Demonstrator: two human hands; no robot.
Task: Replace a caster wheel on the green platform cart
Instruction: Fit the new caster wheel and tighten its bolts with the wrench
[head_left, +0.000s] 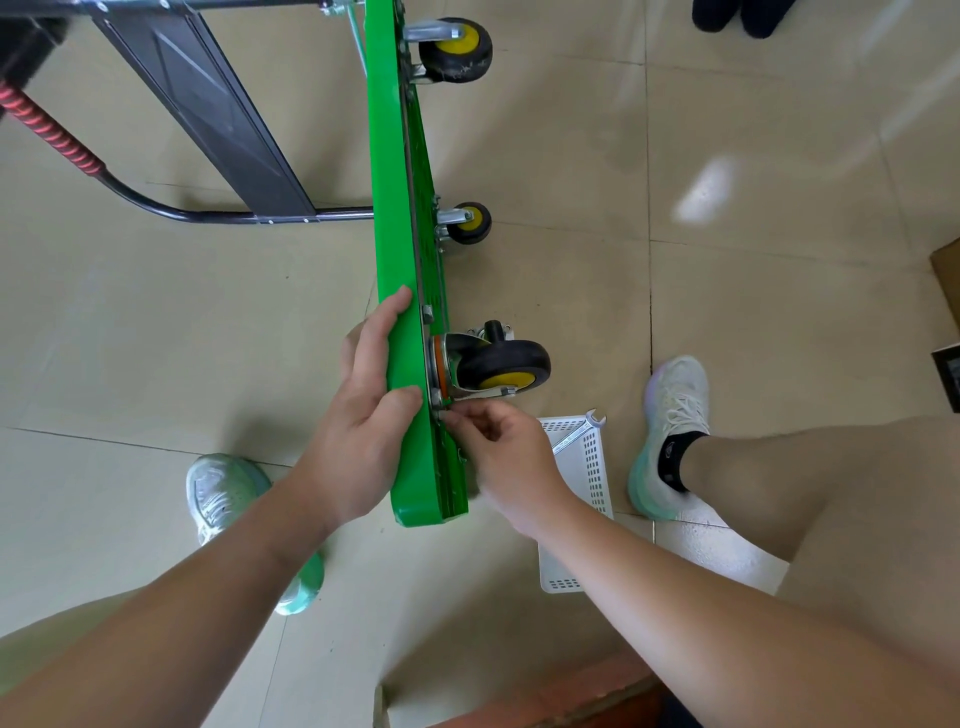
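We wrap our left hand (363, 415) over the edge of the green platform cart (400, 234) standing on its side, our right hand (498, 452) pinches a fastener (439, 414) at the nearest caster wheel (504, 366), and a wrench (579, 430) rests on the white basket (592, 478).

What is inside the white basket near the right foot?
A wrench lies across the white basket's far corner, its head past the rim. The right hand and forearm cover the near left part, so anything else inside is hidden.
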